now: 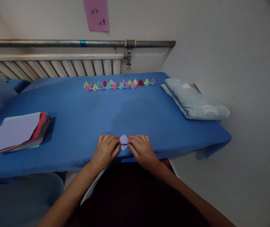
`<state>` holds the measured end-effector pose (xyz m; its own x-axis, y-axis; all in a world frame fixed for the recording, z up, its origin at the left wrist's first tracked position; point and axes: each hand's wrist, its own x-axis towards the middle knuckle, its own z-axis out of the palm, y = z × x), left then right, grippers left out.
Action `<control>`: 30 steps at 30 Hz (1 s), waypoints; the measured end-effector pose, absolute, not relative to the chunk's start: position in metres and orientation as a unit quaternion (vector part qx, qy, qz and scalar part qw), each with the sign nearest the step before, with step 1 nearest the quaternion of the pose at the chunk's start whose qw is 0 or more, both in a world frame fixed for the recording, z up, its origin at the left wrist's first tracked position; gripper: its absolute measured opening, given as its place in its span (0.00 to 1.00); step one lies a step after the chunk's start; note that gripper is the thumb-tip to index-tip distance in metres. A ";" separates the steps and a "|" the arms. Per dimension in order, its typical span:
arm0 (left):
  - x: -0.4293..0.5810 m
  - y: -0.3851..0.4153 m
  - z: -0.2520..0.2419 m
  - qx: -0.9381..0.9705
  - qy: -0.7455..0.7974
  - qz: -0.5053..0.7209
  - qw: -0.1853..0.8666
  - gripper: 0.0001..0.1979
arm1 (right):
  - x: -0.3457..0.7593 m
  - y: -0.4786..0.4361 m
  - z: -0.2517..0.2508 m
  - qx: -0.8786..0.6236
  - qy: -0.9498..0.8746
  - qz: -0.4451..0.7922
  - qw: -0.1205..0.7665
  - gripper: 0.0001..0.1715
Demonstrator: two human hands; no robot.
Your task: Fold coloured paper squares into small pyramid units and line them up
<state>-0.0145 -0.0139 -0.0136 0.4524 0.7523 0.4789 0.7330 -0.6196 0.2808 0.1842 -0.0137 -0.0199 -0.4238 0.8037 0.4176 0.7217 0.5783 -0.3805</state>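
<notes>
A small folded piece of lilac paper [123,139] sits between my hands near the front edge of the blue-covered table. My left hand [106,148] pinches its left corner, fingers pressed together. From the other side, my right hand [141,147] grips the right corner in the same way. The paper has a pointed top and a pointed bottom, with a fold line across its middle. Fingertips hide both side corners.
Several folded paper pieces [114,85] in mixed colours stand in two rows at the back of the blue cloth [78,104]. Coloured sheets [16,129] are stacked at left. A folded pale blue blanket [193,99] lies at right. Behind are a radiator [54,67] and pipe [54,43].
</notes>
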 end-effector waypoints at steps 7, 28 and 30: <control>-0.016 -0.012 -0.016 0.852 0.435 0.292 0.011 0.06 | 0.184 -0.014 -0.019 -0.448 -0.838 0.080 0.301 0.10; -0.016 -0.008 -0.014 0.820 0.494 0.278 0.081 0.06 | 0.180 -0.013 -0.010 -0.504 -0.803 0.131 0.290 0.07; -0.016 -0.009 -0.013 0.821 0.494 0.276 0.077 0.07 | 0.180 -0.013 -0.010 -0.497 -0.805 0.136 0.295 0.07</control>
